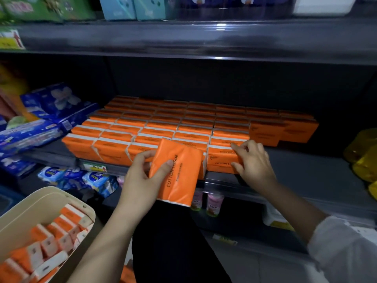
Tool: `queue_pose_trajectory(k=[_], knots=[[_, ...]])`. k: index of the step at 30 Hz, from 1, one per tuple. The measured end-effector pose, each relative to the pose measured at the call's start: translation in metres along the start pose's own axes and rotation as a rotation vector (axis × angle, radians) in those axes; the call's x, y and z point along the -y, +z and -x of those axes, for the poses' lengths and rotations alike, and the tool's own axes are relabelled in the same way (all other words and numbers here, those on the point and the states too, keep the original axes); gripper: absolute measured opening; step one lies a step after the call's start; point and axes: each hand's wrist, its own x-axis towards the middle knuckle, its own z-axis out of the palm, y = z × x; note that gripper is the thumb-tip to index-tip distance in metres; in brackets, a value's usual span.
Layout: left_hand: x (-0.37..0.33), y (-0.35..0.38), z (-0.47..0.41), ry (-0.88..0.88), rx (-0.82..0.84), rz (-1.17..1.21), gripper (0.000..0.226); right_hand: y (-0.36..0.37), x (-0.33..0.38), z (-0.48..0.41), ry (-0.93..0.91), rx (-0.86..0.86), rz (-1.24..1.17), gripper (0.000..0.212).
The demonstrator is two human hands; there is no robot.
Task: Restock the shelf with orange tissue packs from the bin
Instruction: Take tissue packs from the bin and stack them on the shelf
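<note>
While the left hand [142, 172] grips one soft orange plastic-wrapped tissue pack [177, 174] by its side, thumb on the front & fingers behind, the pack sits just before the front edge of the dark shelf [306, 166], near the middle. Right hand [254, 160] curls fingers & thumb round a front-row pack [221, 160] at that same edge. More packs lie in the beige plastic bin [51, 194], bottom left. Pack looks light & squishy, wrap prob. slippery, so hold it by the long sides, not too tight, w/ fingers spread.
</note>
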Motion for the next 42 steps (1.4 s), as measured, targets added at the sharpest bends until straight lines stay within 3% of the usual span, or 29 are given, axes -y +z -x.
queue_pose_trajectory(k=[5,7,10,13,16,21,25,28,31,35,42], knots=[[-0.009,0.009,0.006,-0.005,0.04,0.043,0.023,-0.024,0.014,0.013,0.054,-0.042,-0.206,0.057],[-0.012,0.016,0.01,-0.016,0.044,0.078,0.022,-0.036,0.028,0.023,0.128,-0.052,-0.456,0.051],[-0.017,0.028,0.015,-0.108,0.086,0.241,0.029,-0.056,0.055,0.038,0.276,0.116,-0.992,0.045],[-0.02,0.036,0.018,-0.141,0.175,0.311,0.032,-0.069,0.069,0.048,0.276,0.194,-1.167,0.056],[-0.016,0.04,0.019,-0.003,0.282,0.139,0.031,-0.08,0.066,0.052,0.159,0.177,-1.103,0.069],[-0.012,0.049,0.025,0.294,0.463,-0.32,0.041,-0.076,0.045,0.064,0.002,0.254,-0.845,0.062],[-0.01,0.063,0.024,0.399,0.491,-0.454,0.051,-0.057,0.024,0.073,0.186,0.197,-0.904,0.055],[-0.001,0.067,0.01,0.487,0.319,-0.56,0.055,-0.043,0.006,0.072,0.376,0.001,-0.919,0.047],[0.006,0.066,-0.011,0.479,0.213,-0.755,0.051,-0.03,-0.004,0.064,0.498,-0.138,-0.951,0.044],[0.011,0.068,-0.03,0.418,0.323,-0.985,0.062,-0.012,0.0,0.054,0.487,-0.15,-0.972,0.042],[0.017,0.071,-0.04,0.388,0.392,-1.0,0.058,0.009,0.015,0.042,0.405,-0.305,-0.749,0.043]])
